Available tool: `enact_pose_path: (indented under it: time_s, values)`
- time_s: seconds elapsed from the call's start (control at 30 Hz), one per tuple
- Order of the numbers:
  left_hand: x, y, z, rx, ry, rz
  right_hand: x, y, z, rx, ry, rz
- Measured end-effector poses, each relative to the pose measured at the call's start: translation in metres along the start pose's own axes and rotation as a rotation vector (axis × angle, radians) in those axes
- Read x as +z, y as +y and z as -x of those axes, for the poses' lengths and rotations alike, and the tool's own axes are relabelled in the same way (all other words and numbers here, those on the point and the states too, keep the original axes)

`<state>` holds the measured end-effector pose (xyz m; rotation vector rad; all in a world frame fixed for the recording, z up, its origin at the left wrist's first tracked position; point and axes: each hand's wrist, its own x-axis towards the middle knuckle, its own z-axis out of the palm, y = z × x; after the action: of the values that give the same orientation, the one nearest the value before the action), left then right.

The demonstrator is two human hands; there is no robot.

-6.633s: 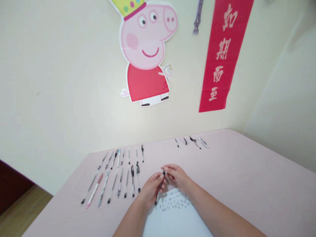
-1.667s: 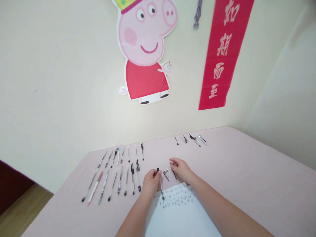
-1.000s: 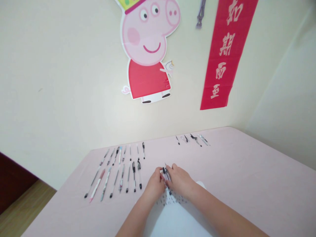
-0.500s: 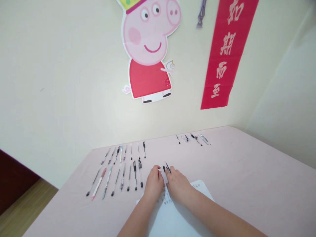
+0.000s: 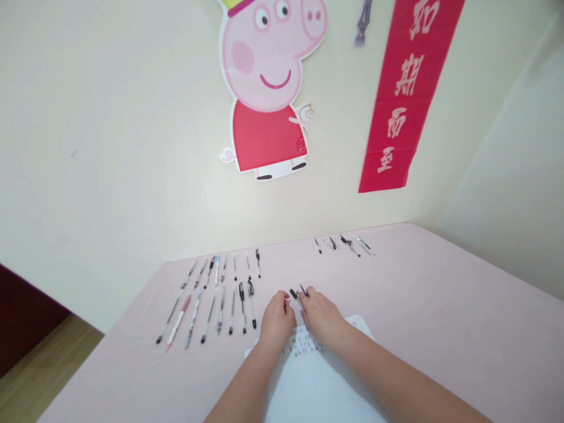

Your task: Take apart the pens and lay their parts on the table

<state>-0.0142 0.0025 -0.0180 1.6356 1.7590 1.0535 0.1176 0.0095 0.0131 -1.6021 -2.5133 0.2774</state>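
Over the far edge of a white board (image 5: pixel 321 390) with rows of dark handwriting, my two hands are close together. My right hand (image 5: pixel 322 314) is closed on a black-ended pen (image 5: pixel 294 294), whose tip end points away and left. A thin dark stick (image 5: pixel 302 288), perhaps a refill or another pen, stands out beside its fingers. My left hand (image 5: pixel 277 318) lies just left of it with curled fingers pressed together; what they hold, if anything, is hidden. To its left is the front row of pens, with a clear black-capped pen (image 5: pixel 251 302) nearest.
A back row of pens (image 5: pixel 212 272) lies beyond the front row on the pink tablecloth (image 5: pixel 440 329). Several pen parts (image 5: pixel 350 244) lie at the far right by the wall. A pig cutout (image 5: pixel 268 135) and a red banner (image 5: pixel 408 94) hang above.
My right hand's pen has tilted more to the left and shows more of its black end. The hands stay close together; the view has shifted slightly.
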Motion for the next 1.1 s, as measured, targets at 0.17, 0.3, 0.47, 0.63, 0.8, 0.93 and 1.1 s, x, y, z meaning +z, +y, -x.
enact_pose_path:
  time_s: [0.17, 0.3, 0.47, 0.63, 0.8, 0.93, 1.1]
  values:
    - [0.001, -0.001, -0.001, 0.012, -0.009, -0.064, 0.007, 0.007, 0.006, -0.087, 0.098, -0.026]
    - [0.000, 0.000, 0.000, 0.018, -0.029, -0.185, 0.020, 0.015, 0.012, -0.224, 0.080, -0.052]
    - [-0.001, 0.001, 0.001, 0.028, -0.040, -0.211, 0.031, 0.017, 0.015, -0.270, 0.004, -0.073]
    - [-0.001, 0.001, 0.001, 0.026, -0.036, -0.210, 0.040, 0.019, 0.012, -0.271, 0.026, -0.135]
    - [-0.001, 0.000, 0.001, 0.022, -0.034, -0.215, 0.047, 0.024, 0.005, -0.229, 0.031, -0.189]
    - [0.000, -0.001, 0.000, 0.027, -0.039, -0.209, 0.044, 0.025, -0.003, -0.215, 0.014, -0.177]
    - [0.002, -0.005, -0.001, 0.031, -0.040, -0.213, 0.040, 0.029, -0.019, -0.184, 0.028, -0.186]
